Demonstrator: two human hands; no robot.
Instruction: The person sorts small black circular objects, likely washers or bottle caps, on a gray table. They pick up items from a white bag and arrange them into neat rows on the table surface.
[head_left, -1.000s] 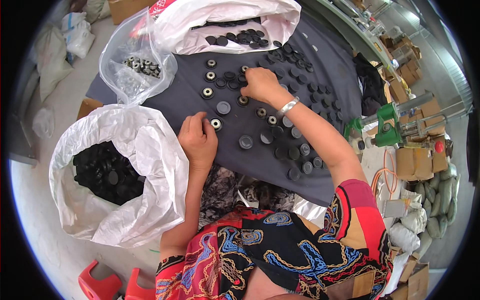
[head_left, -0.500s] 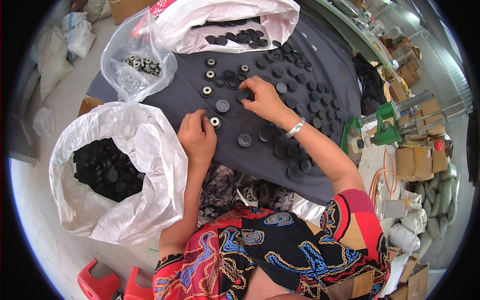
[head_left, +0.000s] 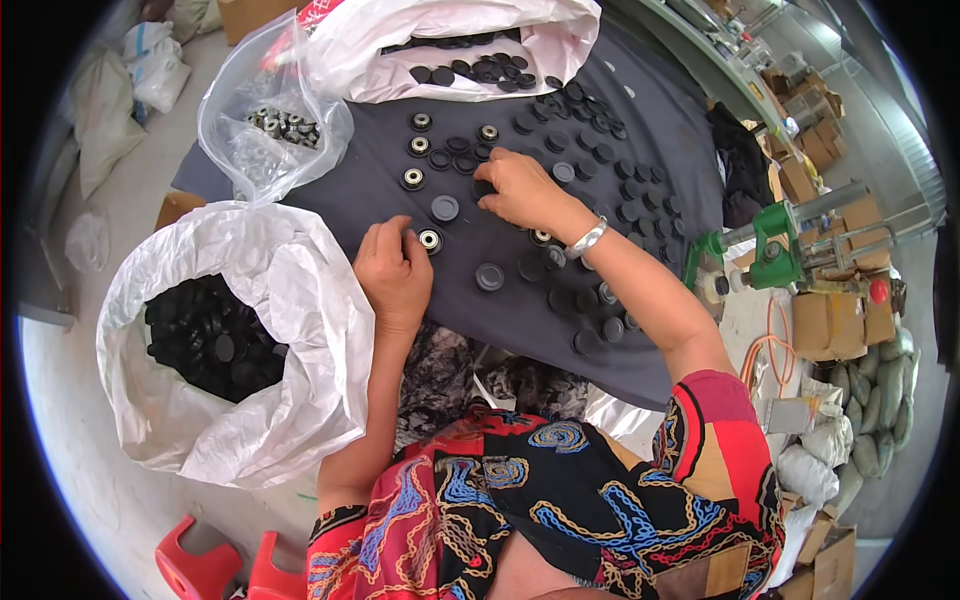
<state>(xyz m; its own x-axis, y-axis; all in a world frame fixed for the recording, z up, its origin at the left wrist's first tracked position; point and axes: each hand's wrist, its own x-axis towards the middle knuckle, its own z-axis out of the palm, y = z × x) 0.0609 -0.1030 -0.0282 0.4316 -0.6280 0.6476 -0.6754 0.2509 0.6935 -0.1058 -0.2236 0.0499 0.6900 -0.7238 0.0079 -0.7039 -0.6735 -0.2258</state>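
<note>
My right hand (head_left: 528, 192) reaches over the dark cloth with thumb and finger closed on a black round cap (head_left: 482, 188). My left hand (head_left: 393, 275) lies at the cloth's near left, fingers curled together; whatever they hold is hidden. Right beside its fingertips sits a black cap with a metal bearing (head_left: 429, 241) in it. More caps with bearings (head_left: 413, 179) stand in a loose line farther off. A grey-black disc (head_left: 444, 208) lies between my hands, and another disc (head_left: 489, 277) lies nearer me.
Many black caps (head_left: 627, 212) cover the cloth's right side. An open white sack of black caps (head_left: 330, 330) stands at left. Behind it is a clear bag of bearings (head_left: 335, 135); a white bag (head_left: 345, 50) lies at the back. A green hand press (head_left: 770, 255) stands at right.
My right hand has shifted slightly left, still pinching the black cap. A cap with a bearing now shows beside its wrist. My left hand has hardly moved.
</note>
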